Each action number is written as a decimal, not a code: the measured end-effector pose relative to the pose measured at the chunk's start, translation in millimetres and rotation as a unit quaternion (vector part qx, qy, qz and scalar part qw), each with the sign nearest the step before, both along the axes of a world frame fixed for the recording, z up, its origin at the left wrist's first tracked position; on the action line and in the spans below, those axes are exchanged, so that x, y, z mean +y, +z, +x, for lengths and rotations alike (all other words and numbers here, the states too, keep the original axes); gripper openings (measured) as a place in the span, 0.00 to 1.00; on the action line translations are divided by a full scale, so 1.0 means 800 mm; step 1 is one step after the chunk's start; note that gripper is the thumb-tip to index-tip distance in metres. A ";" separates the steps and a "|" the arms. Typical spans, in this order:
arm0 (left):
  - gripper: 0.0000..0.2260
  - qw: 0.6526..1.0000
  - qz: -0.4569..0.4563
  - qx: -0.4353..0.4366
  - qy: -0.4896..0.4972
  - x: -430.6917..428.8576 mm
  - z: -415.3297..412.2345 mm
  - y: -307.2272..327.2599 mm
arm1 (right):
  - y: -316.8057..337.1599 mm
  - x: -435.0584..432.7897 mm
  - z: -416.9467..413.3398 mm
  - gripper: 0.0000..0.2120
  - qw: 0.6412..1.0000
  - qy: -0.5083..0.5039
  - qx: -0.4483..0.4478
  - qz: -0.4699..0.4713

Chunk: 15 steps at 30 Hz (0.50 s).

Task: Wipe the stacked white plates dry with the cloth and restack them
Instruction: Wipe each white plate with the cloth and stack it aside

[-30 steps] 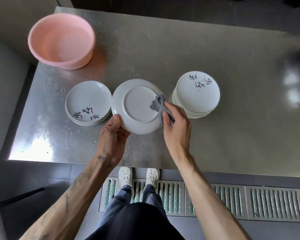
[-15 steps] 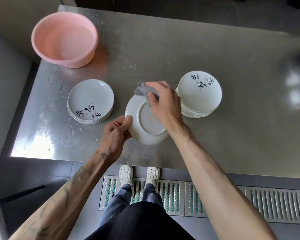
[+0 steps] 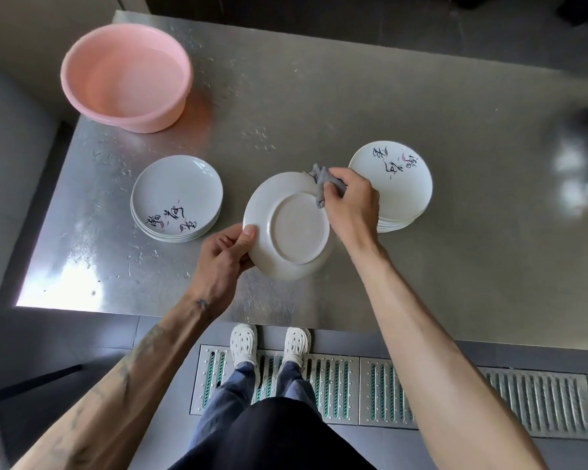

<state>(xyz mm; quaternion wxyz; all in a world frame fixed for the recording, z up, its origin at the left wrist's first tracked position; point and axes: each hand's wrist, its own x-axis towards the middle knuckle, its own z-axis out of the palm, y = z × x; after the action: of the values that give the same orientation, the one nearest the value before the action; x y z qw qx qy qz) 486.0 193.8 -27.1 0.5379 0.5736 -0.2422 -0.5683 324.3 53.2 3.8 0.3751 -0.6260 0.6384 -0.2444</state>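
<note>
White shoes (image 3: 243,344) stand on a floor grate (image 3: 336,388) at the near edge of the table (image 3: 319,96). Over the table, the left hand (image 3: 223,262) grips the plate (image 3: 286,228) by its left rim, thumb on the underside and fingers curled behind. The plate is tilted, underside up, between two stacks. The right hand (image 3: 352,206) pinches a grey cloth (image 3: 319,184) against the plate's far right rim. The left stack (image 3: 177,198) lies near; the right stack (image 3: 398,178) is partly hidden by the right hand. Farthest, a pink basin (image 3: 126,76) perhaps holds water.
</note>
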 end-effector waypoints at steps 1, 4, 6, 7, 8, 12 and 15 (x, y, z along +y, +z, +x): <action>0.13 1.000 0.000 -0.013 -0.008 -0.002 0.000 0.001 | 0.005 0.000 0.006 0.13 1.000 0.008 -0.005 -0.010; 0.16 0.997 -0.002 -0.060 -0.038 -0.008 -0.002 0.005 | 0.017 0.006 0.032 0.14 0.996 0.062 0.005 -0.061; 0.16 0.994 -0.011 -0.088 -0.063 -0.010 -0.004 0.007 | 0.019 0.015 0.044 0.14 0.990 0.109 0.027 -0.086; 0.15 0.992 -0.015 -0.105 -0.074 -0.011 -0.004 0.009 | 0.019 0.018 0.047 0.13 0.988 0.120 0.032 -0.091; 0.16 0.988 -0.020 -0.130 -0.084 -0.011 -0.004 0.011 | 0.020 0.019 0.047 0.12 0.988 0.117 0.031 -0.094; 0.18 0.928 -0.045 -0.352 -0.115 -0.014 0.001 0.015 | 0.016 0.008 0.026 0.08 0.998 0.043 -0.001 -0.050; 0.17 0.842 -0.090 -0.512 -0.144 -0.018 0.001 0.014 | 0.006 -0.006 0.000 0.09 0.998 -0.018 -0.013 0.063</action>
<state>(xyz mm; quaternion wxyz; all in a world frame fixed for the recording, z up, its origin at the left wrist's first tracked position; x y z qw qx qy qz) 486.8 179.4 -16.2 0.2986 0.6909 -0.6130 -0.2404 324.2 48.1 8.4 0.4178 -0.5862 0.6588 -0.2187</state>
